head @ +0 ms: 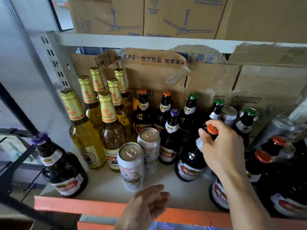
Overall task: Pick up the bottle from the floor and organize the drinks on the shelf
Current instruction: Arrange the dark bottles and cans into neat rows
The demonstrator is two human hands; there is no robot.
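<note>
My right hand [221, 146] grips the neck of a dark bottle with an orange cap [191, 163] that stands on the white shelf [106, 183]. My left hand [147, 205] hovers loosely curled over the shelf's orange front edge [79, 205], holding nothing, just in front of two white cans [131, 166]. A dark bottle with a purple cap [61, 168] stands at the shelf's front left corner. Several tall gold-capped bottles [106, 130] stand behind the cans. More dark bottles [171, 135] with orange, green and purple caps fill the middle and right.
Cardboard boxes [166, 75] line the back of the shelf, and fan boxes [142, 15] sit on the shelf above. Silver cans [229, 115] stand at the back right. A grey slotted upright [53, 60] frames the left side. Bare shelf lies between the purple-capped bottle and the cans.
</note>
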